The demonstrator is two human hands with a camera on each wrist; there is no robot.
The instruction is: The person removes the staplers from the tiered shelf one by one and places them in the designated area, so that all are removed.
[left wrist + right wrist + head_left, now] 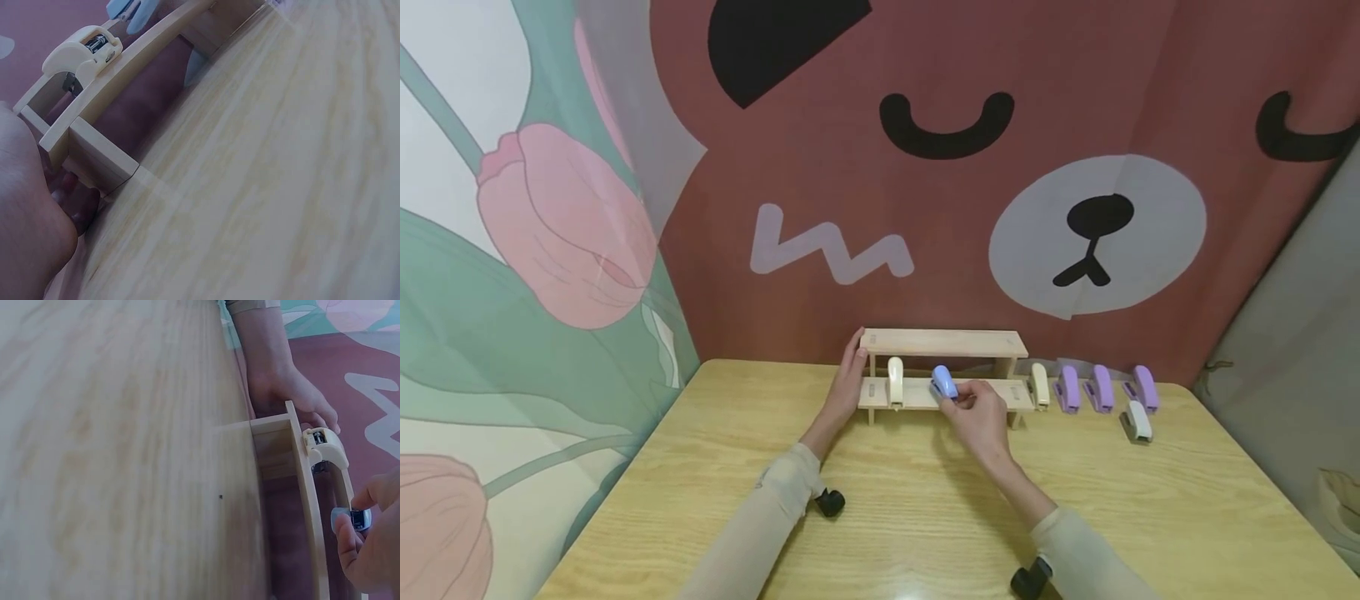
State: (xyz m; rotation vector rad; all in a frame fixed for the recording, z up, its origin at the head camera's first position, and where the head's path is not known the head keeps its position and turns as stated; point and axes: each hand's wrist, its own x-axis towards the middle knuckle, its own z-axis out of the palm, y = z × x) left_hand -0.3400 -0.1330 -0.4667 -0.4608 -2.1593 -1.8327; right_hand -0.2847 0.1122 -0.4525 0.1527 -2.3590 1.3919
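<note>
A two-tier wooden shelf (943, 342) stands at the back of the table. My left hand (847, 379) holds its left end, and in the left wrist view curled fingers (78, 197) show beside the leg. On the lower tier, toward the left, sits a cream stapler (895, 383), upright with its front facing me. My right hand (981, 417) pinches a small blue stapler (943, 382) between thumb and fingers over the lower tier, right of the cream one. The blue stapler is tilted in the head view. In the right wrist view, fingers partly hide this stapler (358, 519).
Right of the shelf, another cream stapler (1039, 387) and three purple staplers (1101, 389) stand in a row. A white and grey stapler (1137, 422) lies in front of the row's right end. A printed curtain (955, 250) hangs right behind the table (925, 508).
</note>
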